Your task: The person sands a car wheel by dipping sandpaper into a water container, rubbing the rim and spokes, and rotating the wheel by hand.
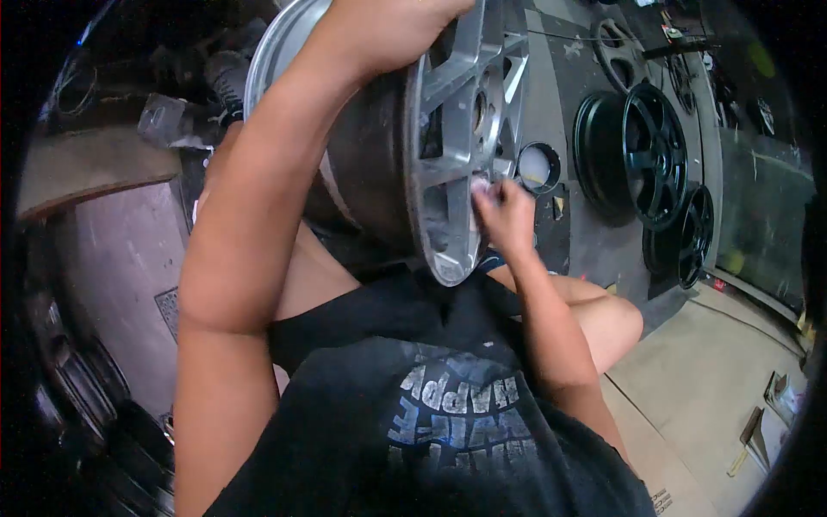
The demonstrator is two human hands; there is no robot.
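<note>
Here, one silver wheel [370,164], upright before the person's lap. Left hand [401,30]: at its upper part; grip cannot be told. Right hand [510,220]: grip closed on a pale pad [480,186], at a spoke [457,215]. Dark wheels [642,155] stand beyond, right.

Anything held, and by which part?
Left hand holds the silver wheel near its top, grip partly out of frame. Right hand pinches a small pale pad against the wheel's face; pad edge unclear.
</note>
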